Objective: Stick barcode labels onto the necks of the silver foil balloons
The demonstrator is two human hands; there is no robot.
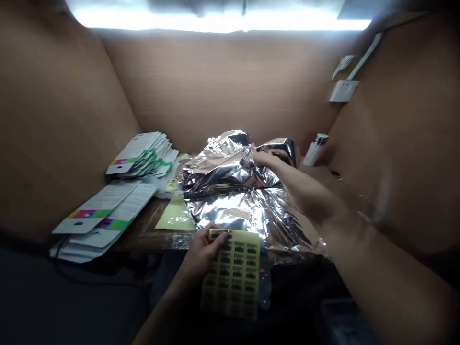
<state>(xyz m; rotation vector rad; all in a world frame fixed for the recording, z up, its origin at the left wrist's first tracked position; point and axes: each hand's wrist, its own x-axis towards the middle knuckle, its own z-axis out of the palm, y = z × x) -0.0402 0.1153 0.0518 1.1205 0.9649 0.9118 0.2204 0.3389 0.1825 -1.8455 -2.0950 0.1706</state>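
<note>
My left hand (206, 250) grips the top left of a yellowish label sheet (237, 274), thumb on its front. Rows of small dark-printed labels cover the sheet, which hangs over the table's front edge. My right hand (265, 158) reaches across to a heap of crumpled shiny silver foil (230, 208) and meets a raised fold of it. Its fingertips are partly hidden there, but they look closed on the foil. The foil has a rounded, seamed left edge, and its front right corner droops over the table edge.
White printed packets with coloured bands lie in a back stack (143, 154) and a front stack (104, 215) at left. Yellow paper (176, 214) lies beside the foil. A white bottle (315, 151) stands at back right, below a wall socket (344, 91). Wooden panels enclose three sides.
</note>
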